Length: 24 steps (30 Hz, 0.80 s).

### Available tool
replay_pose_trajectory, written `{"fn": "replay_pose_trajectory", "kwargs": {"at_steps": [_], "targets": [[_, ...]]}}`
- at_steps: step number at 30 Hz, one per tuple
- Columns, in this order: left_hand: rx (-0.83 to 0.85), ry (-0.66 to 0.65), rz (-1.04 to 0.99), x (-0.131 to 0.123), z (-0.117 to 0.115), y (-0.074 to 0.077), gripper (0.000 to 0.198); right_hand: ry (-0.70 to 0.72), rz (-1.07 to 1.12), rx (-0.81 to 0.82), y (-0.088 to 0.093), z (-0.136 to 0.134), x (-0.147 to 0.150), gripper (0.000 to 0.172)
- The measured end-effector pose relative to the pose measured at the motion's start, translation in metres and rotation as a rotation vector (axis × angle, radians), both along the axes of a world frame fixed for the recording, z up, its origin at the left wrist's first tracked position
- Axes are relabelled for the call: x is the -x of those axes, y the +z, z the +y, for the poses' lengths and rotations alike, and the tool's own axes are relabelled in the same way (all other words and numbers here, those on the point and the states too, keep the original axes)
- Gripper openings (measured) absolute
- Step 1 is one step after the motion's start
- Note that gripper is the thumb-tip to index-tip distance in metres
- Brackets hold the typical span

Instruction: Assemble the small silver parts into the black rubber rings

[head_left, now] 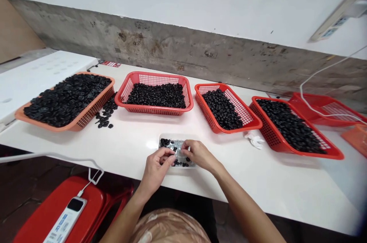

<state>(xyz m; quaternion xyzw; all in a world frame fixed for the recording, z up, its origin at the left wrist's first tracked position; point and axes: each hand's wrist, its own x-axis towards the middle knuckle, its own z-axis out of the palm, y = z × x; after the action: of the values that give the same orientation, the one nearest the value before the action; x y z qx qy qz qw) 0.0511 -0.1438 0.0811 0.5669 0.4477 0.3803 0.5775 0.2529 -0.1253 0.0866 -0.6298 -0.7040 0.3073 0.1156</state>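
Both hands are over a small clear tray (164,136) near the table's front edge. Small black parts (165,142) and tiny silvery pieces (178,144) lie in it. My left hand (159,164) is at the tray's left side, its thumb and fingers pinched together. Across from it, my right hand (197,154) reaches in from the right, thumb and forefinger also closed in a pinch. Whatever either hand holds is too small to make out. The fingers partly hide the middle of the tray.
Beyond the tray stand a red basket (155,111) and an orange basket (93,108), both with black parts. Two more filled red baskets (210,118) are at right. Loose black parts (104,118) and crumpled tissue (254,139) lie on the white table. A power bank (67,220) rests on a red stool (61,193).
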Motion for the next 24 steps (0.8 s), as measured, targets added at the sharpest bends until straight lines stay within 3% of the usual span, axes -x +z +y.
{"fn": "replay_pose_trajectory", "kwargs": {"at_steps": [3, 8, 12, 15, 20, 24], "targets": [[-0.143, 0.008, 0.072, -0.003, 0.001, 0.0, 0.02, 0.001, 0.201, 0.042, 0.003, -0.003, -0.004, 0.02], [-0.328, 0.033, 0.187, -0.013, 0.0, 0.004, 0.019, -0.12, 0.854, 0.333, 0.006, -0.011, 0.0, 0.041], [-0.341, 0.037, 0.18, -0.016, -0.002, 0.006, 0.015, -0.166, 1.017, 0.398, 0.008, -0.017, 0.004, 0.045], [-0.171, 0.043, 0.048, -0.017, 0.0, 0.003, 0.015, -0.205, 1.066, 0.372, 0.01, -0.02, 0.006, 0.046], [0.345, 0.076, -0.398, -0.016, 0.005, 0.005, 0.029, -0.291, 1.075, 0.209, 0.017, -0.024, 0.009, 0.044], [0.536, 0.085, -0.594, -0.015, 0.005, 0.011, 0.029, -0.301, 0.987, 0.077, 0.024, -0.032, 0.012, 0.039]]}}
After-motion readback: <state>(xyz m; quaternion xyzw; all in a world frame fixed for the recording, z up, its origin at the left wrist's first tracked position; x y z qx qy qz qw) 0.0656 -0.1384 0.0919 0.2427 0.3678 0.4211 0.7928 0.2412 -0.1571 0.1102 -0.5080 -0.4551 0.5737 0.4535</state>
